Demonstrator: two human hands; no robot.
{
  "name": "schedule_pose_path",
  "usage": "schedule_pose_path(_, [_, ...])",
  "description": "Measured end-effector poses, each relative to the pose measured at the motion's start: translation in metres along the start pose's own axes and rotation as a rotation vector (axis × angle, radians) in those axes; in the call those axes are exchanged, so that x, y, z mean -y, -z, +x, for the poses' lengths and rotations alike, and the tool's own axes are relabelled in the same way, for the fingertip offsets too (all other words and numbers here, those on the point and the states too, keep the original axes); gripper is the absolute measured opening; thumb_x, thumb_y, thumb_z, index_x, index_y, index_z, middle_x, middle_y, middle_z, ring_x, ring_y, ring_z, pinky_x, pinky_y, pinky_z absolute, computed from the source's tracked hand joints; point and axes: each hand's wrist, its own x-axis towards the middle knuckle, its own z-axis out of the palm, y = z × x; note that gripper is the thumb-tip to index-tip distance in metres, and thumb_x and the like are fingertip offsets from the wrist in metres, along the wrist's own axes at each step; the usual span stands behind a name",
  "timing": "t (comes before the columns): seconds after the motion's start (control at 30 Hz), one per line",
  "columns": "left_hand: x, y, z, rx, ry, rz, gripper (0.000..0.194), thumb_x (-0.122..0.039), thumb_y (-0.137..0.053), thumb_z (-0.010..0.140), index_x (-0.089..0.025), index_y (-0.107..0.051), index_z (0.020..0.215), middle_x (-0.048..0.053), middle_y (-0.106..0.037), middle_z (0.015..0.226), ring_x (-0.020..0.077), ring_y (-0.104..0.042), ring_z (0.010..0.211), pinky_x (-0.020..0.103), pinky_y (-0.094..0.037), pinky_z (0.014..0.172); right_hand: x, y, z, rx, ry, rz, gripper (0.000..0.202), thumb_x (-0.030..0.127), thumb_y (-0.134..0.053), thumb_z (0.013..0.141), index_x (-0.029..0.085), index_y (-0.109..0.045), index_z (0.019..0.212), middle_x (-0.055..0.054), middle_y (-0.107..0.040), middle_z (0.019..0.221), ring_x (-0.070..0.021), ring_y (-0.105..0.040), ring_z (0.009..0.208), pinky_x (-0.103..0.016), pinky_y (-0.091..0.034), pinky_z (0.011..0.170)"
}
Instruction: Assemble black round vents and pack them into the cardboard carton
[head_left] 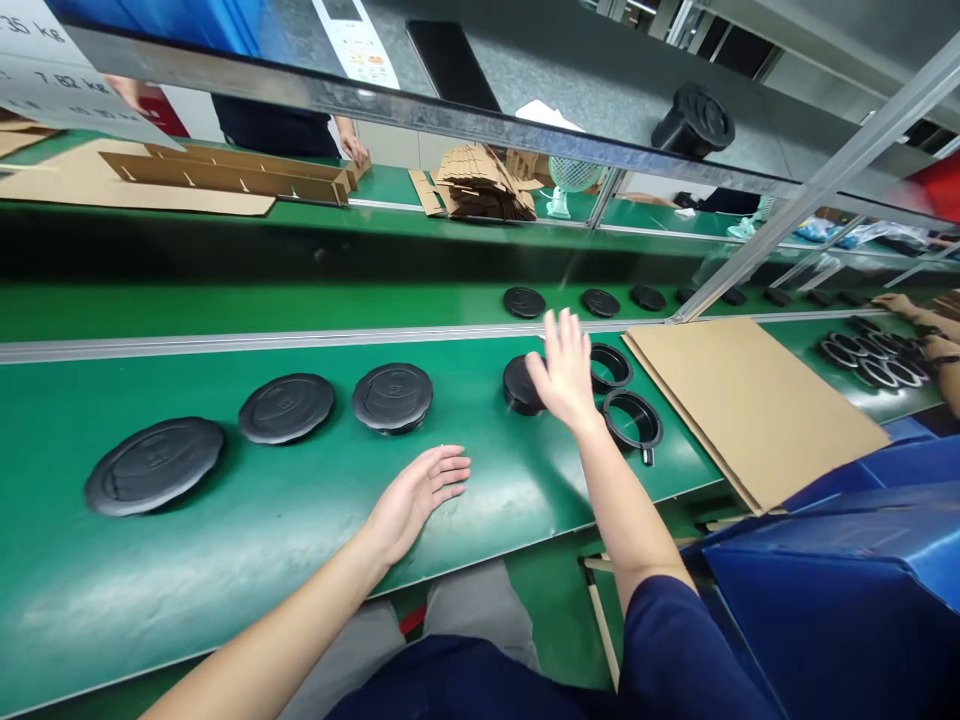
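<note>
My left hand (421, 497) hovers over the front of the green bench (300, 560), fingers stretched out and nothing in it. My right hand (568, 372) is raised with fingers extended, next to a black round part with a lid (520, 386) that it partly covers; I cannot tell whether they touch. Two black rings (634, 420) are just right of that hand, the nearer one with a small tab. To the left lie three black round lids (392, 397) in a row, the farthest left (156, 465) looking largest.
Behind the metal rail, several black lids (524, 302) line a green strip. Flat cardboard (757, 400) lies at right, above a blue bin (840, 560). Overhead, a shelf holds a phone (452, 65) and a black part (694, 122). Another person's hands (937, 345) are near stacked rings (874, 355).
</note>
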Motion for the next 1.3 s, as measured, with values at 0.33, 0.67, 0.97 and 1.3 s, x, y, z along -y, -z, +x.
schedule_pose_path(0.33, [-0.002,0.013,0.023,-0.004,-0.231,0.459,0.041,-0.057,-0.076,0.083,-0.018,-0.077,0.097,0.013,-0.074,0.101,0.0266,-0.066,0.097,0.032,-0.051,0.085,-0.026,-0.013,0.108,0.205,-0.351,0.473,0.041,0.043,-0.049,0.107,0.019,-0.064,0.137,-0.014,-0.05,0.154,-0.0294,-0.034,0.15,-0.052,-0.017,0.127])
schedule_pose_path(0.67, [0.009,0.038,0.033,0.102,-0.155,0.479,0.054,-0.07,-0.072,0.081,-0.021,-0.073,0.103,0.009,-0.071,0.094,0.0248,-0.065,0.091,0.035,-0.052,0.084,-0.027,-0.039,0.22,0.192,-0.806,0.959,0.026,0.035,-0.065,0.102,0.013,-0.064,0.116,-0.005,-0.067,0.103,-0.0148,-0.067,0.082,-0.029,-0.06,0.07])
schedule_pose_path(0.97, [-0.016,0.023,0.021,0.167,-0.266,-0.034,0.061,-0.052,-0.085,0.077,-0.027,-0.065,0.13,0.013,-0.065,0.132,0.028,-0.062,0.121,0.043,-0.047,0.107,0.065,0.005,0.087,0.318,-0.485,1.552,0.022,0.025,-0.072,0.094,0.018,-0.054,0.085,-0.007,-0.072,0.079,-0.0188,-0.075,0.077,-0.031,-0.064,0.076])
schedule_pose_path(1.3, [-0.037,-0.013,-0.019,0.02,-0.088,-0.528,0.042,-0.042,-0.051,0.102,-0.012,-0.067,0.127,0.011,-0.075,0.116,0.0269,-0.068,0.117,0.043,-0.05,0.11,0.108,0.001,-0.114,0.042,-0.166,1.097,0.047,0.061,-0.066,0.09,0.021,-0.063,0.115,-0.012,-0.067,0.112,-0.0278,-0.067,0.105,-0.049,-0.058,0.093])
